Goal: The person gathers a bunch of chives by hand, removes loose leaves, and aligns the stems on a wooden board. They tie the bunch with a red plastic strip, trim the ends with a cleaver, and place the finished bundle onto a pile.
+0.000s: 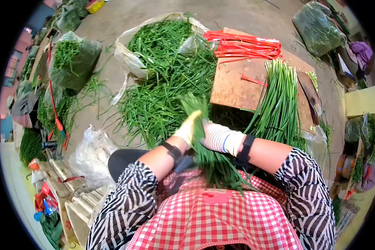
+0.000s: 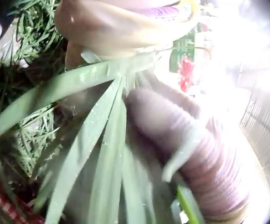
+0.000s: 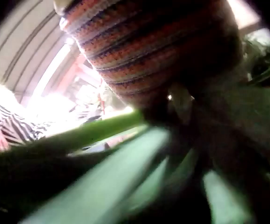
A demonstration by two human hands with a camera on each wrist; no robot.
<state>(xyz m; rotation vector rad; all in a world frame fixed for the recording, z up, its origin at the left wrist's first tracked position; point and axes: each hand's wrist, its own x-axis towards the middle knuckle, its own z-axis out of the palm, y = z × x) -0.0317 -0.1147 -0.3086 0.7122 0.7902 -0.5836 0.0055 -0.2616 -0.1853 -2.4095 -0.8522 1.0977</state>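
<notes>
A bunch of garlic chives (image 1: 216,164) slants across the lap, its leafy ends hanging over the checked apron. My left hand (image 1: 188,128), in a yellowish glove, grips the upper part, where the stems blur. My right hand (image 1: 221,137), in a striped knit glove, holds the same bunch just to the right. In the left wrist view, flat leaves (image 2: 107,149) fan down beside the striped fingers (image 2: 172,121). Dark leaves fill the lower part of the right wrist view, under the striped glove (image 3: 153,51).
A large heap of loose chives (image 1: 162,62) spills from a plastic bag ahead. To the right, a wooden board (image 1: 233,85) bears red ties (image 1: 248,46), an aligned pile of chives (image 1: 279,104) and a dark-bladed knife (image 1: 308,93). Clear plastic (image 1: 91,156) lies at left.
</notes>
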